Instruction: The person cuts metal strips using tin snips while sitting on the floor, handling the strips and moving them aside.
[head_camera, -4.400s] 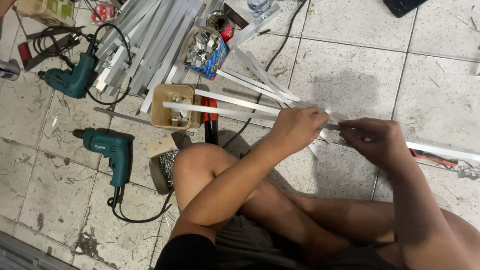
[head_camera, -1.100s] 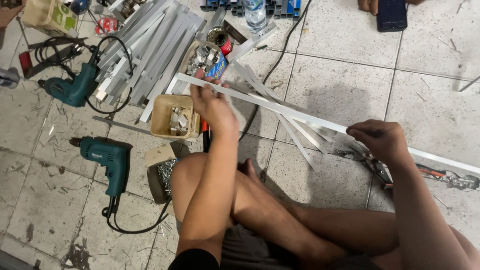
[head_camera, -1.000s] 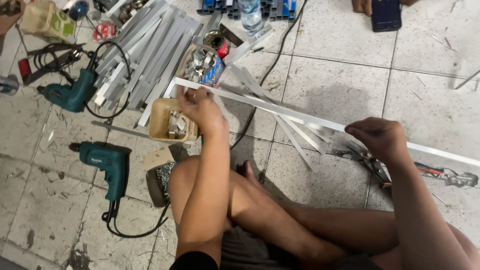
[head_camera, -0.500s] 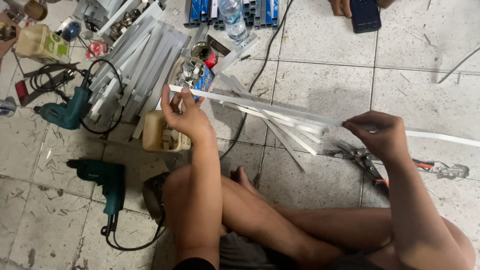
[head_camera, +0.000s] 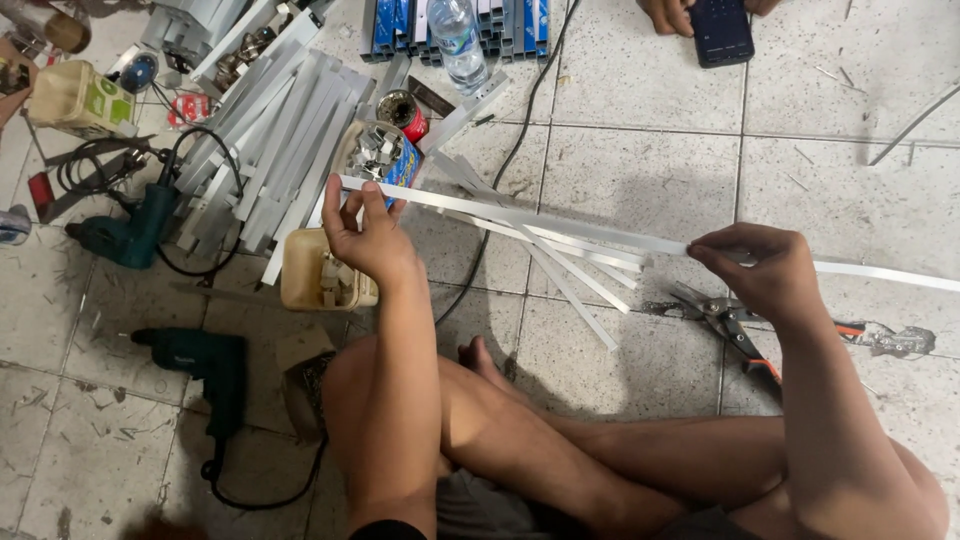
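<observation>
The scene is evenly and fairly brightly lit from above. Soft shadows are cast on the tiles (head_camera: 640, 170) below the knees at lower centre. A mild sheen is seen along the strip (head_camera: 540, 217). Focus is held sharply across the frame; slight bending is noticed at the outer edges.

Bare tile (head_camera: 640, 160) open above the long metal strip (head_camera: 520, 212). Beneath it, loose strips (head_camera: 560, 262) and snips (head_camera: 735, 330) crowd the floor. Left side blocked: strip pile (head_camera: 270, 150), tan tub (head_camera: 315, 275), two drills (head_camera: 125, 235) (head_camera: 205, 365), trailing cable (head_camera: 510, 160). Bottle (head_camera: 455, 35) stands, possibly upright, at top.
</observation>
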